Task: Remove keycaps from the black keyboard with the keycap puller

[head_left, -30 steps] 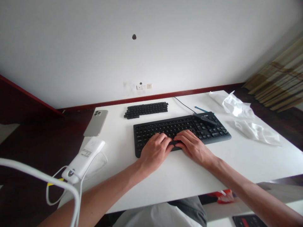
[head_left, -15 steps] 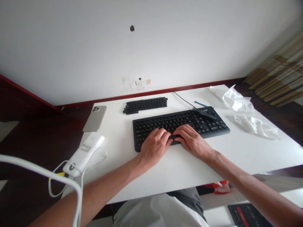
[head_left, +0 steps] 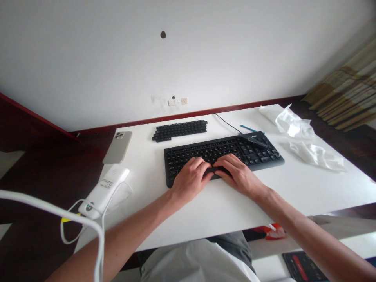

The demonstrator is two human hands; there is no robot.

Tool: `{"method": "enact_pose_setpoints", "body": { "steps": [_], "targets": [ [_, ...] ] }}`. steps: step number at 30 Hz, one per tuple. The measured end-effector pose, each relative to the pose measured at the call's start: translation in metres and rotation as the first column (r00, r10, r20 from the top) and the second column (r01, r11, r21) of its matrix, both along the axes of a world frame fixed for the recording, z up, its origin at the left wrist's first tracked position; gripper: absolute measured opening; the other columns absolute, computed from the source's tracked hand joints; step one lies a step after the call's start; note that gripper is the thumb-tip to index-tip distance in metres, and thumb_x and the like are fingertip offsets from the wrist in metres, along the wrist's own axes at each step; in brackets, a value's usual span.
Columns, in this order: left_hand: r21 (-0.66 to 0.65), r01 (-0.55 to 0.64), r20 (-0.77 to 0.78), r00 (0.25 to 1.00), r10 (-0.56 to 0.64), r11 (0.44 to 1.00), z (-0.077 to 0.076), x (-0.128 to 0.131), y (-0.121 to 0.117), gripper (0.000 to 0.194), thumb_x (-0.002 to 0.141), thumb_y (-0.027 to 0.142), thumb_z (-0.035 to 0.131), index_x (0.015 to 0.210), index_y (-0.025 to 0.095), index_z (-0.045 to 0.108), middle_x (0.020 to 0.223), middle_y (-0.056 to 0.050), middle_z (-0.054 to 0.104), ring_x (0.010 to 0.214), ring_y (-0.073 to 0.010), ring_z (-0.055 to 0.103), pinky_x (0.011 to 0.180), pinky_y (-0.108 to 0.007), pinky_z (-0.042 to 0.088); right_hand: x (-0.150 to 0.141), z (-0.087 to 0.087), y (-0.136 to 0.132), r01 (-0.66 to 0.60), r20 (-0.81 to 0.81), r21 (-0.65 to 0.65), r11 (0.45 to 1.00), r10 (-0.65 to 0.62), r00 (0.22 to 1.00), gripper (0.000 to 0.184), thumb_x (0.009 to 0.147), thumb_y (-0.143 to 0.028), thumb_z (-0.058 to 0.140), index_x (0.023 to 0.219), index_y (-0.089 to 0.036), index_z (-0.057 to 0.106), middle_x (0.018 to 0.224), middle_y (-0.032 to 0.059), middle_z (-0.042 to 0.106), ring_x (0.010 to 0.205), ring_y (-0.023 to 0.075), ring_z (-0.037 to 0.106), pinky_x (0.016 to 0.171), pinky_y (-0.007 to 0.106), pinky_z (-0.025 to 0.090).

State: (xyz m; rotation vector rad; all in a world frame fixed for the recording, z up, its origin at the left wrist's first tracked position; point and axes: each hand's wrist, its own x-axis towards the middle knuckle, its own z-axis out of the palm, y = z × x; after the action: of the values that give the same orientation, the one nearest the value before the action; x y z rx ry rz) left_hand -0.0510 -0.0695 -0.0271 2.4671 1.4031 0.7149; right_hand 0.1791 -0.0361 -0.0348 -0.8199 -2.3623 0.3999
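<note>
A black keyboard (head_left: pixel 205 150) lies on the white table, its main section showing bare key sockets and its number pad keys in place. My left hand (head_left: pixel 189 178) and my right hand (head_left: pixel 237 174) meet at its front edge. The fingers of both are curled, with thumbs below, around a dark strip that looks like the space bar (head_left: pixel 212 169); fingers cover most of it. Behind the keyboard, a block of loose black keycaps (head_left: pixel 181 130) sits in rows. A bundled dark cable (head_left: pixel 255 141) rests across the keyboard's right part.
At the left stand a phone (head_left: pixel 118 147) and a white device (head_left: pixel 102 192) with white cords. A thin blue stick (head_left: pixel 248 128) lies behind the keyboard. Crumpled clear plastic bags (head_left: pixel 296 125) spread over the table's right side. The wall (head_left: pixel 117 70) rises beyond the back edge.
The camera view has tilted slightly downward, then settled. Both hands stay at the keyboard's front edge, with only small shifts of the fingers.
</note>
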Motion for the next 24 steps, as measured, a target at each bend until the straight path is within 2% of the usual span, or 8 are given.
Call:
{"method": "enact_pose_setpoints", "body": {
  "steps": [4, 13, 19, 24],
  "targets": [
    [0.007, 0.037, 0.043, 0.998, -0.037, 0.999, 0.001, -0.011, 0.003, 0.019, 0.097, 0.027, 0.076, 0.112, 0.020, 0.066, 0.107, -0.004, 0.068, 0.101, -0.0220, 0.066, 0.093, -0.038, 0.058, -0.001, -0.002, 0.000, 0.011, -0.025, 0.013, 1.000, -0.010, 1.000, 0.021, 0.104, -0.025, 0.066, 0.124, -0.021, 0.071, 0.110, 0.0116, 0.071, 0.103, 0.0272, 0.065, 0.092, 0.046, 0.059],
    [0.078, 0.046, -0.178, 0.983, -0.032, 0.996, -0.002, -0.003, -0.005, 0.007, 0.104, 0.020, 0.063, 0.110, 0.019, 0.060, 0.102, -0.005, 0.064, 0.096, -0.0238, 0.062, 0.088, -0.039, 0.057, -0.006, 0.001, -0.001, 0.054, -0.130, 0.076, 0.996, -0.044, 0.991, 0.016, 0.102, -0.021, 0.068, 0.113, -0.023, 0.079, 0.100, 0.0093, 0.073, 0.094, 0.0250, 0.068, 0.082, 0.043, 0.062],
    [0.062, 0.031, -0.232, 0.973, -0.016, 0.998, 0.002, 0.000, -0.008, 0.006, 0.104, 0.019, 0.061, 0.108, 0.018, 0.057, 0.103, -0.006, 0.061, 0.097, -0.0250, 0.060, 0.088, -0.039, 0.056, -0.007, -0.002, -0.001, 0.029, -0.086, 0.120, 0.992, -0.019, 0.996, 0.020, 0.104, -0.019, 0.063, 0.120, -0.020, 0.075, 0.104, 0.0109, 0.073, 0.096, 0.0261, 0.067, 0.085, 0.045, 0.062],
    [0.105, 0.043, -0.267, 0.964, -0.013, 0.994, -0.001, 0.000, -0.009, 0.006, 0.106, 0.020, 0.056, 0.111, 0.016, 0.057, 0.105, -0.008, 0.061, 0.096, -0.0258, 0.059, 0.087, -0.039, 0.055, -0.006, -0.006, -0.002, 0.018, -0.047, 0.120, 0.993, -0.012, 0.999, 0.021, 0.104, -0.018, 0.062, 0.124, -0.019, 0.071, 0.107, 0.0120, 0.072, 0.099, 0.0272, 0.065, 0.089, 0.047, 0.061]
  ]
}}
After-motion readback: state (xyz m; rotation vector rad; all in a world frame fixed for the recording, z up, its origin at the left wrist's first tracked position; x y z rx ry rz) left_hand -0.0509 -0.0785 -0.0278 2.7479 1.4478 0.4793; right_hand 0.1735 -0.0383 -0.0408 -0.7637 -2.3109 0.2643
